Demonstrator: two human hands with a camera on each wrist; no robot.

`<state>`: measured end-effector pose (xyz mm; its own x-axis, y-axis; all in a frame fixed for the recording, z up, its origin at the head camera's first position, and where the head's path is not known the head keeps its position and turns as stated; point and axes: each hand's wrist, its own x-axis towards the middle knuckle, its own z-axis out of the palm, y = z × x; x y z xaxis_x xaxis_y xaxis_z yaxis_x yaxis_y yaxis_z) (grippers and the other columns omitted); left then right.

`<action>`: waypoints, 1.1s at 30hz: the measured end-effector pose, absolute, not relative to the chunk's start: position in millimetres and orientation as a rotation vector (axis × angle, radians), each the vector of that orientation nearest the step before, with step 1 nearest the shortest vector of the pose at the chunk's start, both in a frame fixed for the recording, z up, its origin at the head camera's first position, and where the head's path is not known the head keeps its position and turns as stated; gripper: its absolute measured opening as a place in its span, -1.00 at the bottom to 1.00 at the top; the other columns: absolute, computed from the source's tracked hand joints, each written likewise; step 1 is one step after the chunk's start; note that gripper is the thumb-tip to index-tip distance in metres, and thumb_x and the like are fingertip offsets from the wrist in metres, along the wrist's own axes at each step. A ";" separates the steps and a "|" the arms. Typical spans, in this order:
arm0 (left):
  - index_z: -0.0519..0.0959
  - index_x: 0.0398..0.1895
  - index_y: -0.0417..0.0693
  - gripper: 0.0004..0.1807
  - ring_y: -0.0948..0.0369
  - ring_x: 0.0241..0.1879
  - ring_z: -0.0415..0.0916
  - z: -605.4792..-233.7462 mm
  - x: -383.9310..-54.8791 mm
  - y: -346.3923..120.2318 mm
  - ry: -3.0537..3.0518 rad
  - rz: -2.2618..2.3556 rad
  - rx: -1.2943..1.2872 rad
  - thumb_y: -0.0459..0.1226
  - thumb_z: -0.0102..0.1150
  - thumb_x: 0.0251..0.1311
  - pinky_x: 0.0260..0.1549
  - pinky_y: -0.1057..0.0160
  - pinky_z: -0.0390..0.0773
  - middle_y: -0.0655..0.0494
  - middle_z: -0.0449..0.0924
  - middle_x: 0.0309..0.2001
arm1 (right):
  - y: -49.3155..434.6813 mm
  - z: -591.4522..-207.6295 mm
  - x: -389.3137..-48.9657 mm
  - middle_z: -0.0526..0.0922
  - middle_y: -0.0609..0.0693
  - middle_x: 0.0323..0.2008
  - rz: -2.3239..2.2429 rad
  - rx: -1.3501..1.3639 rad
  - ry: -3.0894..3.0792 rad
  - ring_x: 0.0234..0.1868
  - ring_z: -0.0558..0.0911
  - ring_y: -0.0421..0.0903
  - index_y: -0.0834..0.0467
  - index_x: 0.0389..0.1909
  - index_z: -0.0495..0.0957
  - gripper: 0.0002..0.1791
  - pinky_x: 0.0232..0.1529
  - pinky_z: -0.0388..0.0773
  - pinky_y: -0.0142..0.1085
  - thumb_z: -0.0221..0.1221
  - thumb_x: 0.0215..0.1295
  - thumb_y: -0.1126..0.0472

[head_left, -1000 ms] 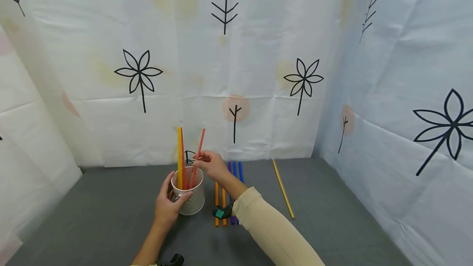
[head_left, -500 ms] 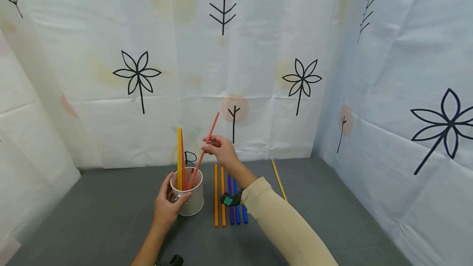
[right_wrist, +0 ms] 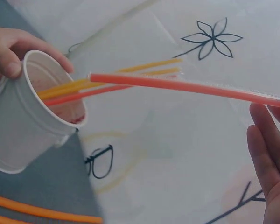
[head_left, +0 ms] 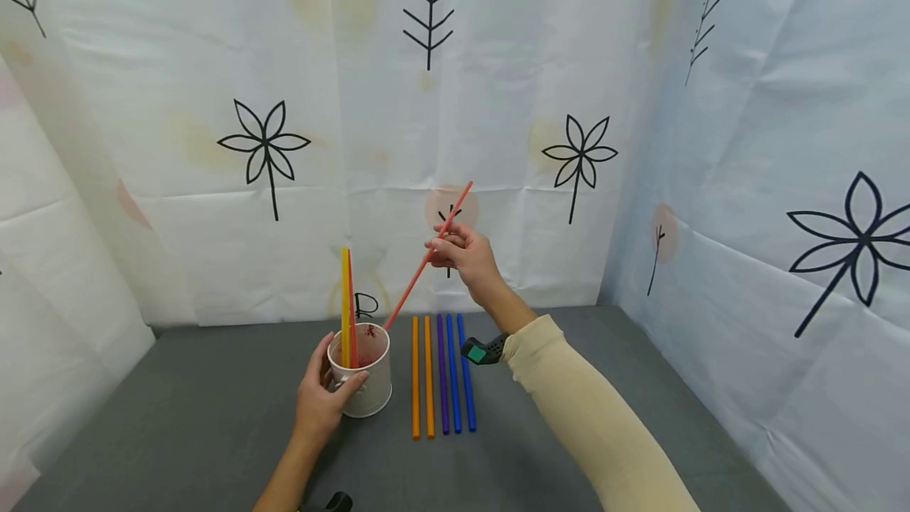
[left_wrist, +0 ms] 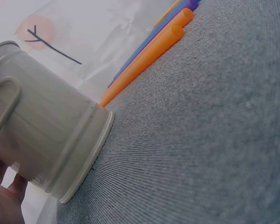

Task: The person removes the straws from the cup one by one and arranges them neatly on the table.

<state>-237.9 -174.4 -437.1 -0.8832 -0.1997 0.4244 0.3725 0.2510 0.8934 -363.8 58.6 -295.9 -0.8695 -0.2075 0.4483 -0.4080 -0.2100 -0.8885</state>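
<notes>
My left hand (head_left: pixel 321 395) grips a white cup (head_left: pixel 371 397) from its left side, thumb across the front near the rim. The cup stands upright on the table and has a small curved handle (left_wrist: pixel 11 105). Yellow straws (right_wrist: pixel 65 87) and a red straw (right_wrist: pixel 95 92) lean inside it, against its left side in the head view. Up and to the right, my right hand (head_left: pixel 465 259) pinches another red straw (head_left: pixel 419 271) between thumb and fingers. This one slants down to the left, its lower tip beside the cup's right rim in the head view.
Right of the cup, two orange straws (head_left: pixel 415 378), a purple straw (head_left: pixel 443 378) and two blue straws (head_left: pixel 455 385) lie side by side on the grey table (head_left: pixel 213 417). A white patterned sheet (head_left: pixel 498 101) hangs behind.
My right hand has lifted the red straw out of the cup, moving up and right. The left hand stays on the cup. A yellow straw at right is now hidden by the right arm.
</notes>
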 end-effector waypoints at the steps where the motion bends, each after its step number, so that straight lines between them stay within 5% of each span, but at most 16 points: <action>1: 0.17 0.42 -0.30 -0.13 -0.12 0.27 0.29 -436.9 -237.7 -174.3 -2.072 -1.673 -0.157 -0.45 0.40 0.04 0.24 -0.18 0.22 -0.36 0.32 0.28 | 63.3 -294.2 -364.7 0.69 0.11 -0.25 2.222 0.735 -1.877 -0.36 0.70 -0.10 0.38 0.05 0.46 -0.71 -0.16 0.66 -0.14 0.15 0.35 0.42; 7: 0.16 0.42 -0.33 -0.13 -0.17 0.26 0.28 -438.8 -238.0 -174.6 -2.063 -1.669 -0.174 -0.45 0.39 0.04 0.25 -0.14 0.25 -0.38 0.31 0.27 | 91.6 -293.6 -368.7 0.67 0.27 -0.17 2.190 0.675 -1.902 -0.35 0.70 -0.07 0.33 0.02 0.41 -0.73 -0.15 0.66 -0.10 0.16 0.35 0.38; 16: 0.16 0.41 -0.33 -0.15 -0.19 0.28 0.25 -437.3 -236.2 -174.8 -2.073 -1.689 -0.170 -0.45 0.39 0.06 0.26 -0.20 0.19 -0.39 0.28 0.29 | 130.0 -310.6 -370.4 0.68 0.02 -0.33 2.094 0.550 -1.997 -0.40 0.68 -0.10 0.32 0.06 0.46 -0.73 -0.13 0.63 0.01 0.13 0.37 0.39; 25: 0.14 0.46 -0.18 -0.08 -0.10 0.30 0.24 -468.2 -259.0 -185.4 -2.069 -1.681 -0.164 -0.36 0.43 0.05 0.28 -0.14 0.19 -0.27 0.28 0.33 | 166.4 -340.1 -368.5 0.67 0.12 -0.31 1.988 0.436 -2.098 -0.41 0.65 -0.12 0.32 0.11 0.49 -0.68 -0.13 0.61 0.06 0.16 0.38 0.33; 33: 0.12 0.48 -0.13 -0.07 -0.10 0.32 0.23 -469.6 -261.2 -187.4 -2.075 -1.693 -0.175 -0.32 0.44 0.07 0.28 -0.16 0.19 -0.25 0.26 0.34 | 197.3 -365.9 -365.7 0.64 0.05 -0.36 1.935 0.260 -2.193 -0.45 0.63 -0.18 0.39 0.12 0.48 -0.65 -0.25 0.66 -0.13 0.15 0.39 0.31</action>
<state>-261.2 -187.4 -469.6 -0.8889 -0.1834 0.4197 0.3745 0.2366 0.8965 -365.7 197.3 -365.9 -0.9635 0.0037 0.2677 -0.2651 0.1251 -0.9561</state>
